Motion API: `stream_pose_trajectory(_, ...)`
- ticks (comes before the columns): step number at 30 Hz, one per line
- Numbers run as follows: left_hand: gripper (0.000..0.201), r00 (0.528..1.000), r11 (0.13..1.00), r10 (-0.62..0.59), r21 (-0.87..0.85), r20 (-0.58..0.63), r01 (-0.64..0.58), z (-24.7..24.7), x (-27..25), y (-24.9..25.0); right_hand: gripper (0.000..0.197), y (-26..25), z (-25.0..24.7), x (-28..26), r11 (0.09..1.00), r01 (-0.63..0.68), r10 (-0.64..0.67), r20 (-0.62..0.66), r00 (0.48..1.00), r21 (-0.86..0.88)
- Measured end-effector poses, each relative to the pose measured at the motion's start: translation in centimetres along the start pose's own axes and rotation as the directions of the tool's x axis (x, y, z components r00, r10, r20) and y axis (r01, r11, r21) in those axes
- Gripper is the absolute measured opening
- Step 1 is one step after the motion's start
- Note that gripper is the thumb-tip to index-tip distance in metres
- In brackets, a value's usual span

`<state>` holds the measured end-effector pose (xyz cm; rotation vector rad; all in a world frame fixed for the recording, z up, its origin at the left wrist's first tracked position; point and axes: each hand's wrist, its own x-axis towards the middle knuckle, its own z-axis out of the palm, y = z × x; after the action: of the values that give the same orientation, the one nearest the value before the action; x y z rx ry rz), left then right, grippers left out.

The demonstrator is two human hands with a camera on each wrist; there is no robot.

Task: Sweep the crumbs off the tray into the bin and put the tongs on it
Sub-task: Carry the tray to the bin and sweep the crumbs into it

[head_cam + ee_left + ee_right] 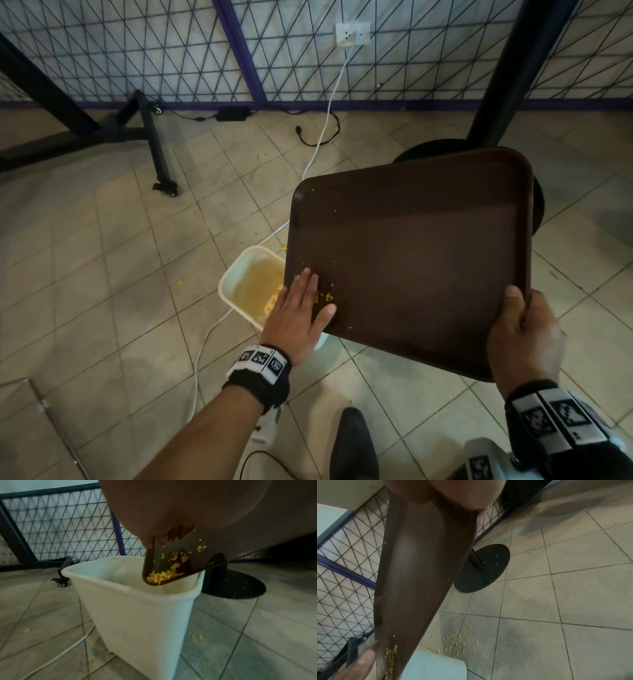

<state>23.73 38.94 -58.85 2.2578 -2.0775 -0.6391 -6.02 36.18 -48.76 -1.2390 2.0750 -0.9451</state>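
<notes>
A dark brown tray (411, 246) is held tilted, its lower left corner over the white bin (236, 274). My right hand (524, 339) grips the tray's near right corner, thumb on top. My left hand (301, 305) lies flat on the tray's lower left part, fingers straight, touching yellow crumbs (323, 296). In the left wrist view the crumbs (161, 576) are heaped at the tray corner (171, 566) above the bin (137, 615). The right wrist view shows the tray (419, 568) edge-on with crumbs (390, 654) near its low end. No tongs are in view.
Spilled crumbs (455, 643) lie on the tiled floor beside the bin. A black round table base (481, 569) with its post stands behind the tray. A white cable (322, 130) runs along the floor past the bin. A wire-mesh fence (137, 51) closes the back.
</notes>
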Motion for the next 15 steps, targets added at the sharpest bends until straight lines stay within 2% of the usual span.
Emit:
stream_pose_trajectory(2, 0.078, 0.998, 0.997, -0.057, -0.046, -0.004, 0.057, 0.2, 1.5, 0.1, 0.035, 0.0, 0.1, 0.0, 1.0, -0.002, 0.002, -0.005, 1.0, -0.005)
stream_pose_trajectory(4, 0.08, 0.995, 0.994, -0.092, -0.049, 0.043, 0.094, 0.5, 1.9, -0.5, 0.035, 0.1, 0.1, 0.1, 1.0, -0.005, 0.005, -0.001, 1.0, 0.002)
stream_pose_trajectory(9, 0.075, 0.983, 0.999, -0.042, 0.006, 0.176, 0.042, 1.2, -2.4, -2.0, 0.035, 0.3, 0.1, 0.2, 1.0, 0.029, -0.029, -0.012, 1.0, 0.012)
stream_pose_trajectory(12, 0.084, 0.987, 0.998, 0.015, 0.053, 0.16, -0.023, 0.6, -2.5, -3.3, 0.036, 0.5, 0.3, 0.1, 0.998, 0.057, -0.057, -0.035, 0.998, 0.001)
stream_pose_trajectory(15, 0.082, 0.997, 0.999, -0.012, 0.032, 0.079, 0.009, -1.1, 0.5, -3.1, 0.037, 0.4, 0.4, 0.0, 0.998, 0.065, -0.065, -0.04, 0.997, -0.007)
